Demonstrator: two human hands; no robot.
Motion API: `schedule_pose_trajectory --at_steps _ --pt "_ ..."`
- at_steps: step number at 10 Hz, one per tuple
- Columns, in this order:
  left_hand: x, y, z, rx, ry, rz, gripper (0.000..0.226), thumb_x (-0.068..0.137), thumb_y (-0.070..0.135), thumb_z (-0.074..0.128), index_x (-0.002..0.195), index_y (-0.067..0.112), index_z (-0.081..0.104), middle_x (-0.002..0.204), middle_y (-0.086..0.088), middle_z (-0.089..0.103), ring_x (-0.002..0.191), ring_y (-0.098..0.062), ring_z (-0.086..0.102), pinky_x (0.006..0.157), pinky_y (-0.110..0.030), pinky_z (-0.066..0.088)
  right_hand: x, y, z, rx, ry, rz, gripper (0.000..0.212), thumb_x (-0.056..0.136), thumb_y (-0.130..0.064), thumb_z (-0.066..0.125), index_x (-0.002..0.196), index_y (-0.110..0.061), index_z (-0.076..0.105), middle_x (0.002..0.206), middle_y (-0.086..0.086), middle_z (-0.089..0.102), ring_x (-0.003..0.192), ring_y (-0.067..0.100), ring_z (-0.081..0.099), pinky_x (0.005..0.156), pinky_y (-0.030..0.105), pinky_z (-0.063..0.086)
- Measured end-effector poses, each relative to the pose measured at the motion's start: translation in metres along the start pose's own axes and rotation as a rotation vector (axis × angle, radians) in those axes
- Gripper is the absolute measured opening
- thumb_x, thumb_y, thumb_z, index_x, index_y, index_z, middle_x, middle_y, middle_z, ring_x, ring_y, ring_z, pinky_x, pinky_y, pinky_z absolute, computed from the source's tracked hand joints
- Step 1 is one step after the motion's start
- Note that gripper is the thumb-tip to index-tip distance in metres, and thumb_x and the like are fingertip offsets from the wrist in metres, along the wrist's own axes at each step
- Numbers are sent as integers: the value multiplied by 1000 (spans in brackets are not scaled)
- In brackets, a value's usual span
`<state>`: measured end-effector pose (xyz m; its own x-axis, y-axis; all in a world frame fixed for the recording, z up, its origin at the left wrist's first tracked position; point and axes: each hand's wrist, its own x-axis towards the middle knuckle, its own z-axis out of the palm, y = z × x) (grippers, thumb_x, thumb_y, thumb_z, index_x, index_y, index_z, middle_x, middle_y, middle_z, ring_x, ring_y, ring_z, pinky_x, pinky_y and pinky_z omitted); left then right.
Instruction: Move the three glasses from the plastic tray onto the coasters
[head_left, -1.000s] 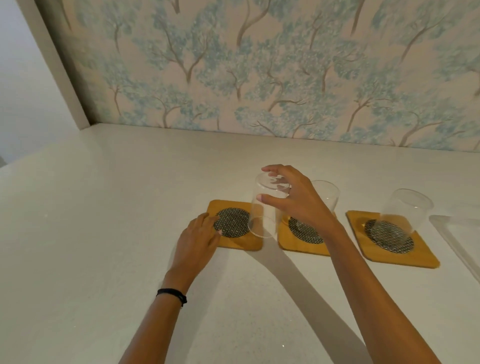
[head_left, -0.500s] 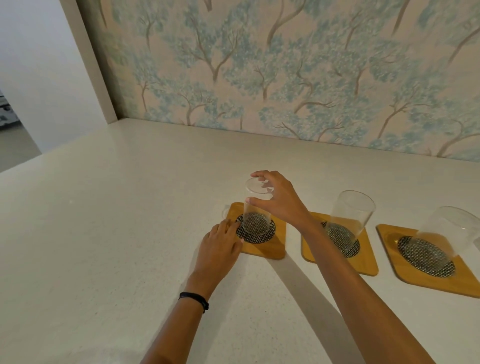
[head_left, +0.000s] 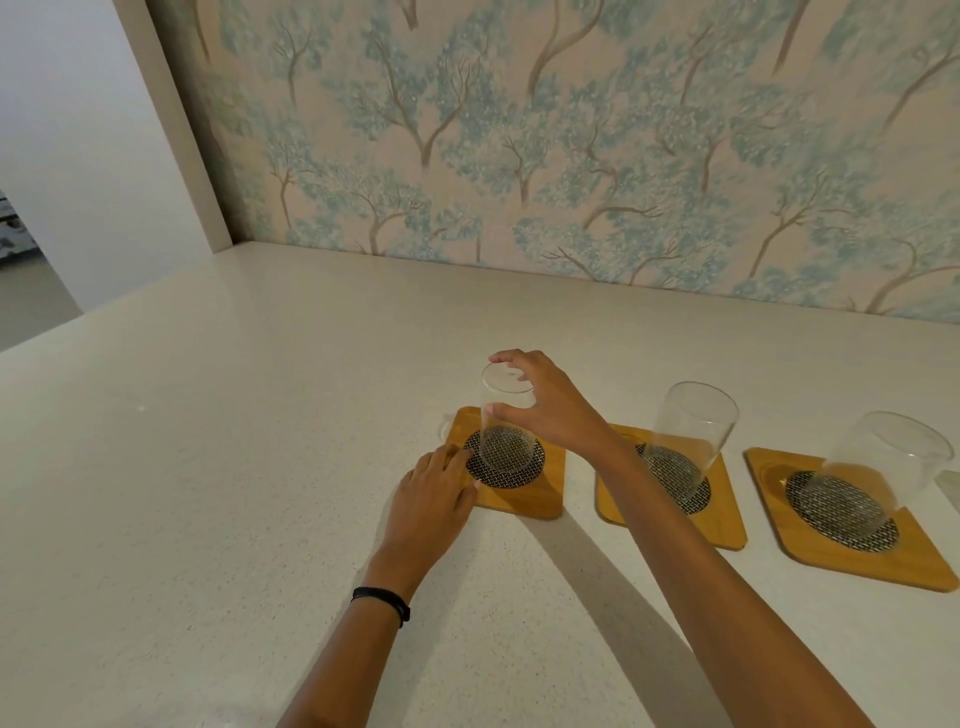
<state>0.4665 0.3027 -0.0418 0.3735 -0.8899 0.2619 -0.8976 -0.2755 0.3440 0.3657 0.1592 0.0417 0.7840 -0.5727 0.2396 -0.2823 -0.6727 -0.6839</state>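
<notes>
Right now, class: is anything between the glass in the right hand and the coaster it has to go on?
Nothing visible. The glass already stands on the leftmost coaster, with the right hand gripping near its top. The left hand only rests at the coaster's near-left edge, beside the glass.

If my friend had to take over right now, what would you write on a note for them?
Right hand: fingers around the upper part of the clear drinking glass that stands on the leftmost square wooden coaster with a dark woven centre.
Left hand: flat on the pale counter, fingertips on that coaster's near-left edge, holding nothing.
Middle clear glass is on the middle wooden coaster; right clear glass is on the right wooden coaster.
Done: all three glasses sit on coasters.
Left: let go of the left glass and take both hands away. The tray is not clearly in view.
</notes>
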Motion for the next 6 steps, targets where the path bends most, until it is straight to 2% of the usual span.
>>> schedule_pose_trajectory --at_steps 1,2,3,4,5,6 --pt "0 -1 2 -6 11 -1 42 96 29 41 135 15 38 143 -5 42 127 -20 41 102 -32 38 -1 2 2 -59 51 -1 57 79 -36 68 129 -26 43 134 5 44 119 22 48 96 41 44" --pt "1 -6 -3 -153 8 -19 40 95 25 44 133 15 41 137 -6 48 121 -20 47 96 -28 39 -4 0 5 -57 79 7 59 79 -40 67 131 -26 41 135 5 43 120 23 47 96 44 44" --pt "2 -11 -9 -404 5 -99 38 95 28 44 131 18 43 131 -3 51 116 -18 49 94 -31 41 -3 1 5 -73 46 4 63 81 -46 62 135 -26 35 142 5 36 130 25 35 104 44 36" --pt "5 -7 -19 -497 56 -130 41 92 45 42 130 28 43 133 5 50 116 -9 47 97 -35 42 -7 -1 -8 -61 23 -15 60 87 -48 52 138 -25 32 147 6 30 137 26 26 108 40 26" --pt "17 1 -33 -481 184 -112 51 88 52 35 133 29 40 137 5 47 121 -10 44 98 -33 38 -8 4 -31 -108 41 -72 54 91 -45 46 138 -22 33 150 7 27 139 25 22 110 38 21" --pt "34 18 -53 -432 330 -31 51 90 47 33 135 23 40 139 -3 46 128 -19 41 100 -32 34 -10 9 -61 -198 86 -52 52 94 -41 43 139 -18 33 153 10 24 141 26 19 112 39 19"
